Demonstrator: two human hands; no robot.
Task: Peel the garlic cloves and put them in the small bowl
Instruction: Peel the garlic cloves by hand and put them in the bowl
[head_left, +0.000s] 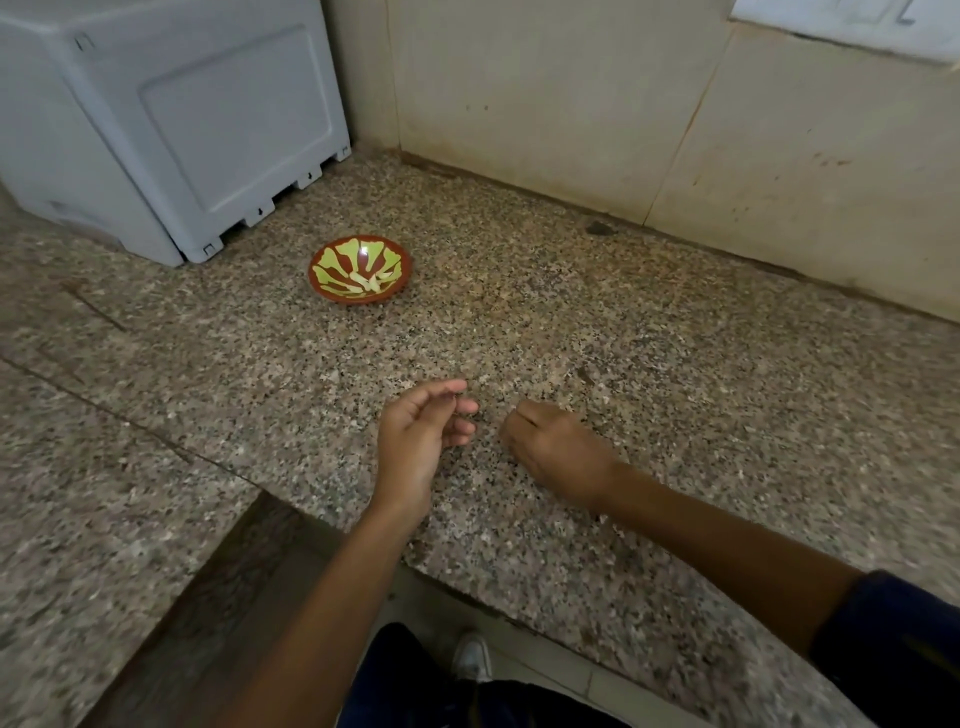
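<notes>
- The small bowl (361, 270) stands on the speckled granite worktop (649, 353), and I take it as the landmark. It is round and shallow, glossy, with a red-brown rim and a yellow-green pattern inside.
- Some pale, smooth peeled garlic cloves (370, 282) lie in the bowl, near its front side.
- The left hand (421, 441) is in front of the bowl, well apart from it, palm turned up, fingers loosely curled; the thumb and first finger nearly meet. If a thin skin is between them, it is too small to tell.
- The right hand (561, 452) is to the right of the left hand, also far in front of the bowl. Its knuckles face up and the fingers are curled under; what the grip holds, if anything, is hidden.
- No unpeeled clove is visible on the worktop.
- Risk, as I judge: a clove is small and slippery, and the stone is hard and busy in pattern, so a dropped clove could roll over the near edge or be hard to find.
- A grey plastic box (171, 124) stands behind-left of the bowl.
</notes>
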